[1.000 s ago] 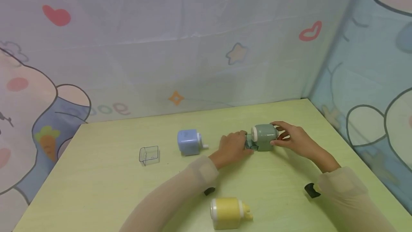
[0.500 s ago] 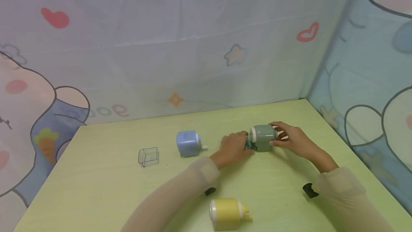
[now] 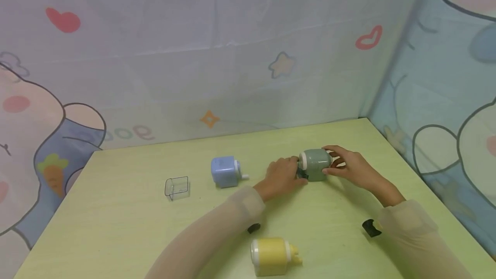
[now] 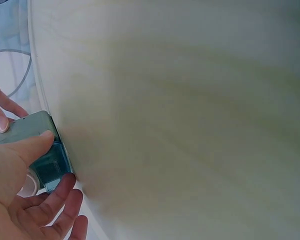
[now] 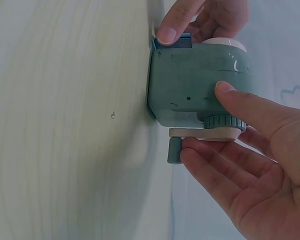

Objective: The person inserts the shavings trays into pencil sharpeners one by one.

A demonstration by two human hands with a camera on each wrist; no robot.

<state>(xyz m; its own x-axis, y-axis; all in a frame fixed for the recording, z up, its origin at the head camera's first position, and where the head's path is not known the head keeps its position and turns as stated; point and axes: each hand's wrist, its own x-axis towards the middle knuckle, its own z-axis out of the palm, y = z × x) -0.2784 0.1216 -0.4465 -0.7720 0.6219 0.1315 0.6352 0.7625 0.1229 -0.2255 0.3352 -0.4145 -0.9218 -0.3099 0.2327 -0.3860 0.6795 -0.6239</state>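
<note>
A green hand-crank pencil sharpener (image 3: 317, 165) stands at the table's back right. My left hand (image 3: 280, 177) pinches its tinted clear shavings drawer (image 4: 51, 164) between thumb and fingers at the sharpener's left side. In the right wrist view, only a strip of the drawer (image 5: 182, 42) shows beyond the green body; the rest is hidden inside it. My right hand (image 3: 353, 168) grips the sharpener at its crank end, thumb on the body and fingers by the crank arm (image 5: 205, 133) and its green knob (image 5: 175, 151).
A blue crank sharpener (image 3: 224, 172) stands left of my left hand, with a clear drawer (image 3: 176, 187) lying farther left. Near the front edge lies a yellow sharpener (image 3: 270, 256), right of my left sleeve. Printed fabric (image 3: 162, 63) walls the back and right sides.
The shavings drawer has slid farther into the green sharpener, so less of it shows. My left hand has crept right with it. My right hand keeps its hold on the body.
</note>
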